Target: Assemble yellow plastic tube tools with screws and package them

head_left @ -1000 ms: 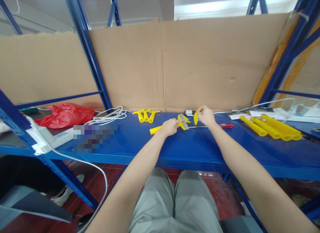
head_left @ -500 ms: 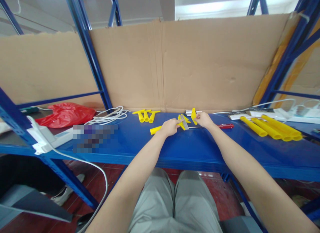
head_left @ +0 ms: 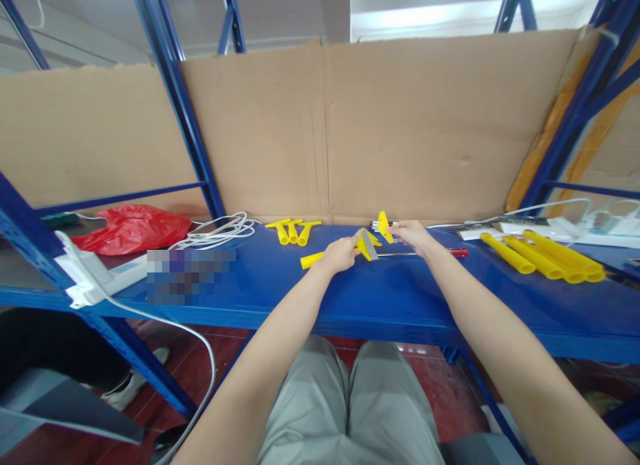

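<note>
My left hand [head_left: 341, 254] is closed around the handle of a yellow scraper [head_left: 311, 260], which lies along the blue bench top. Its flat grey metal blade [head_left: 371, 246] sticks out past my fingers. Between the fingertips of my right hand [head_left: 414, 234] is a flat, pointed yellow plastic piece [head_left: 385, 226], raised to the right of the blade. Another small yellow piece [head_left: 373, 238] shows just behind the blade. A screwdriver [head_left: 459, 252] with a red handle lies under my right wrist, its shaft pointing left toward the blade.
Several yellow T-shaped handles [head_left: 302, 233] stand behind my left hand. More yellow tubes [head_left: 510, 253] lie at the right. A power strip [head_left: 115, 278], coiled white cable [head_left: 227, 230] and red bag [head_left: 135, 228] are at the left. A cardboard sheet [head_left: 400, 132] backs the bench.
My right hand has shifted slightly up and right. The yellow piece in it has moved a little up and left and is tilted now. My left hand stays on the scraper.
</note>
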